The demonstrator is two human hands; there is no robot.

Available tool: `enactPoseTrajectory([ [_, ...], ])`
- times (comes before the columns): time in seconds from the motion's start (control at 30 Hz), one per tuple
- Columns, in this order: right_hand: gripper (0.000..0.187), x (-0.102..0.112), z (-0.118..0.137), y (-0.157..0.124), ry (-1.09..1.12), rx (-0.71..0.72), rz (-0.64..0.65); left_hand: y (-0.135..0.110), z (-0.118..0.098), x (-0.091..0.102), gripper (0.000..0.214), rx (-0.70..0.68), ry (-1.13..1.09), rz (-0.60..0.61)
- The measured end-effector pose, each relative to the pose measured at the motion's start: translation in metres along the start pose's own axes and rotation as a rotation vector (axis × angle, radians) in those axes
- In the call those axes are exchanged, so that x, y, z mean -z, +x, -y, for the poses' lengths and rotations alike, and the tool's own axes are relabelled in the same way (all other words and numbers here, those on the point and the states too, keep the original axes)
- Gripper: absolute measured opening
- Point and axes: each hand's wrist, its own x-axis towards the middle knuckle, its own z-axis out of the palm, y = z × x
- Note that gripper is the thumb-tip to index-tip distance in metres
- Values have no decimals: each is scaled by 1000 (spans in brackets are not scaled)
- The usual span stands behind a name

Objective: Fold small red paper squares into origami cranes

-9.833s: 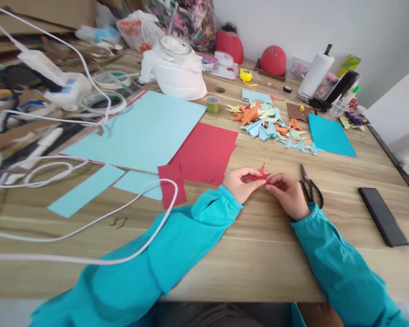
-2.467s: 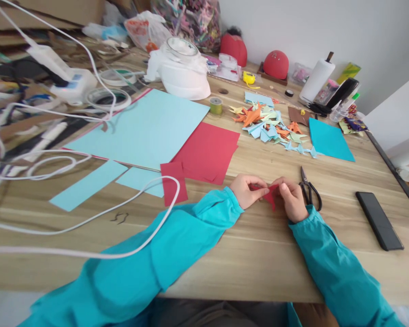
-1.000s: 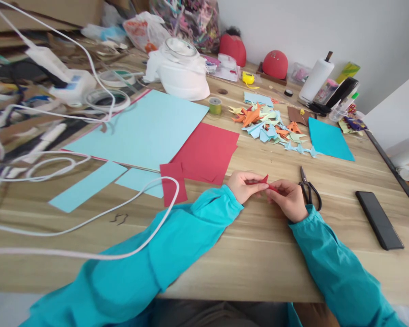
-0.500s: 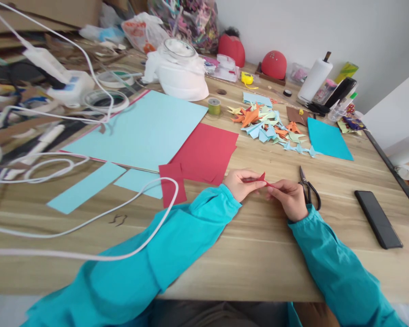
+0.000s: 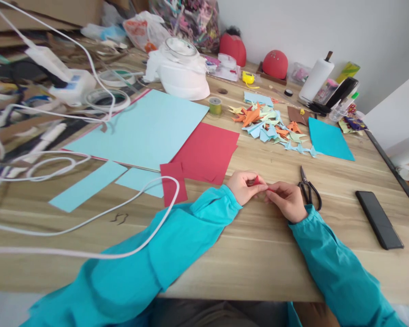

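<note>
A small folded piece of red paper (image 5: 256, 180) is held just above the table, mostly covered by fingers. My left hand (image 5: 244, 186) pinches it from the left, thumb against fingertips. On the other side, my right hand (image 5: 287, 200) grips its right end between thumb and forefinger, and the two hands nearly touch. Black-handled scissors (image 5: 307, 186) lie beside my right hand, blades pointing away. Left of my left hand are red paper sheets (image 5: 207, 150) and a smaller red piece (image 5: 173, 184). Beyond the hands sits a pile of folded paper cranes (image 5: 264, 125) in orange, blue and yellow.
Large light-blue sheets (image 5: 146, 127) and a blue strip (image 5: 88, 186) lie at left, with a white cable (image 5: 122, 255) looping over my left sleeve. A phone (image 5: 378, 219) rests at right. Behind are a thread spool (image 5: 215, 106) and a turquoise sheet (image 5: 331, 140).
My left fingers have shifted over the red paper, so its upright tip shows less. The fingertips of both hands have come closer together.
</note>
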Motion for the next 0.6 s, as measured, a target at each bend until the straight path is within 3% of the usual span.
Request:
enactPoseTrajectory([
  [0.17, 19, -1, 2, 1, 28, -17, -77, 2, 4, 2, 16, -23, -31, -20],
  [0.4, 21, 0, 1, 1, 43, -30, -62, 1, 5, 1, 18, 1, -19, -1],
  [0.6, 22, 0, 2, 2, 99, -76, -109, 4, 0, 4, 24, 116, -95, -123],
])
